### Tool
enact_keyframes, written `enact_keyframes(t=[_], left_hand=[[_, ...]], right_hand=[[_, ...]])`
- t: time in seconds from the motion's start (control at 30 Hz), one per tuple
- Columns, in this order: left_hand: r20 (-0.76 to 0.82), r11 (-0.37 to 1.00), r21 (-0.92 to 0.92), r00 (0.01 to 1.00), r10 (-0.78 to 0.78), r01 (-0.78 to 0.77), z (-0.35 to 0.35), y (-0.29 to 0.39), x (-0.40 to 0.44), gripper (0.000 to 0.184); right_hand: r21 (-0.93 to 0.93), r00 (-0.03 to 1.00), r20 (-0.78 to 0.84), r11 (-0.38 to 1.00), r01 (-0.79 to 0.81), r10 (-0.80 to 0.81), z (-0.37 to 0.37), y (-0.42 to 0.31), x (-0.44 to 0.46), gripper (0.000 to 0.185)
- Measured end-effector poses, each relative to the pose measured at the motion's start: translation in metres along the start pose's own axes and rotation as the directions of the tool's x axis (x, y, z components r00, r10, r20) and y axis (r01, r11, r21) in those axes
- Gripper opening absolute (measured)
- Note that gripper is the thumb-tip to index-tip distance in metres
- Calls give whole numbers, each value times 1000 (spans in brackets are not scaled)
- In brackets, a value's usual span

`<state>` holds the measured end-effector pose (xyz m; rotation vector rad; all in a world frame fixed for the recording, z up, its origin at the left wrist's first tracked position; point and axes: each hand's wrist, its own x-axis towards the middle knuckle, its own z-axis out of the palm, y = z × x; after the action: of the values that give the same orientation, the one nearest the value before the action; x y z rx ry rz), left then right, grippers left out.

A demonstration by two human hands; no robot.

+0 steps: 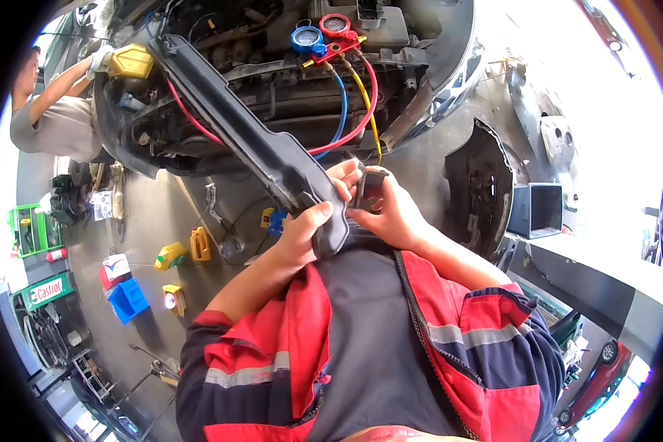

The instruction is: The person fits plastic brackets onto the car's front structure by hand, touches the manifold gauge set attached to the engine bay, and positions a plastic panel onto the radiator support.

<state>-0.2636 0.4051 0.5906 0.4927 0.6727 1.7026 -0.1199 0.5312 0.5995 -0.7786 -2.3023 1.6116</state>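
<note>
A long black plastic trim piece [250,132] runs diagonally from the upper left of the engine bay down to my chest. My left hand [306,228] is wrapped round its lower end, thumb on top. Beside that end, my right hand [390,210] pinches a small dark block-like part [372,184] between thumb and fingers. More fingertips touch the small part from the left, near the trim piece's edge. Above my hands, a red and blue gauge set [328,44] rests on the front of the open car, its red, blue and yellow hoses hanging down.
At the upper left, another person [59,110] in gloves holds a yellow jug [131,62] over the engine bay. A black bumper part [482,188] stands at the right, beside a grey bin [538,210]. Yellow bottles [200,243] and a blue box [128,300] are on the floor.
</note>
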Motion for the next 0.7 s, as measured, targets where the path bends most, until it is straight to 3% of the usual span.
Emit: enact_keyframes(t=[0.1, 0.23, 0.3, 0.37, 0.43, 0.57, 0.7], left_hand=[[0, 999, 17, 999, -33, 33, 6, 0, -3, 29], [-49, 996, 65, 997, -63, 66, 16, 2, -8, 29], [-91, 986, 166, 996, 23, -7, 9, -1, -10, 30], [-171, 965, 262, 984, 49, -3, 1, 2, -14, 39], [-244, 928, 372, 962, 125, -26, -2, 7, -22, 36], [-516, 923, 374, 847, 129, 88, -21, 4, -34, 28], [-661, 909, 365, 743, 102, 200, -40, 7, -51, 20]], right_hand=[[86, 998, 36, 995, 50, -53, 2, 17, 1, 72], [48, 997, 51, 997, -56, 53, -8, 24, -5, 73], [47, 998, 9, 997, -67, 67, -17, 32, -9, 73], [190, 995, 34, 976, -103, 98, -27, 49, -13, 72], [343, 994, 29, 933, -111, 108, -33, 60, -13, 70], [283, 995, 11, 954, -102, 103, -47, 72, -10, 70], [283, 995, -20, 955, -88, 98, -50, 89, -3, 71]])
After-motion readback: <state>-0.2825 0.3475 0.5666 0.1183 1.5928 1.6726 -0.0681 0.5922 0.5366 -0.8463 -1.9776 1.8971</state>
